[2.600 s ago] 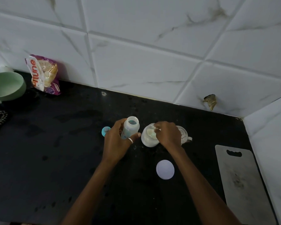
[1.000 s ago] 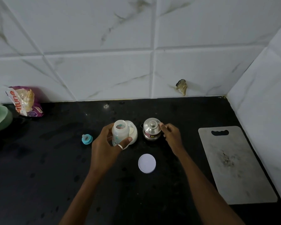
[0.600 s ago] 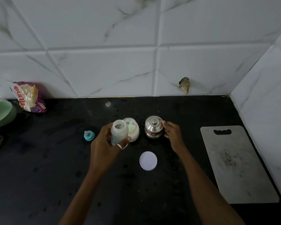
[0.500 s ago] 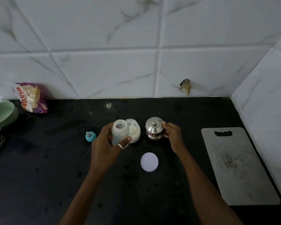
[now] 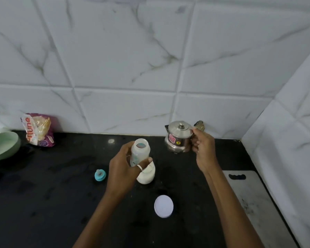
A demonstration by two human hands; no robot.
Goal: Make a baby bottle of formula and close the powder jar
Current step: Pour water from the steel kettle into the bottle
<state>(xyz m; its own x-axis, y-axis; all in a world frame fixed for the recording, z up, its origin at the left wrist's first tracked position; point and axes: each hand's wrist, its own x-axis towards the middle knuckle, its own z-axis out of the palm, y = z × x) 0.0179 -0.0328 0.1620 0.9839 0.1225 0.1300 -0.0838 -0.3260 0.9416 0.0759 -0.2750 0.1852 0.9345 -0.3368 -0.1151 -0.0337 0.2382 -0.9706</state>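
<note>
My left hand (image 5: 123, 169) grips an uncapped white baby bottle (image 5: 139, 152), held upright above the black counter. Just behind and right of that hand stands the open powder jar (image 5: 147, 176), partly hidden by my fingers. Its round white lid (image 5: 163, 206) lies flat on the counter nearer to me. The bottle's teal teat cap (image 5: 100, 175) lies to the left. My right hand (image 5: 202, 149) holds the handle of a small lidded steel kettle (image 5: 179, 136), lifted off the counter to the right of the bottle.
A grey cutting board (image 5: 254, 203) lies at the right by the side wall. A green bowl (image 5: 3, 145) and a purple snack packet (image 5: 38, 129) sit at the far left against the tiled wall. The black counter (image 5: 52, 203) spreads in front.
My right hand closed on the kettle's handle and raised the kettle from the counter. My left hand lifted the bottle a little. The view tilted up.
</note>
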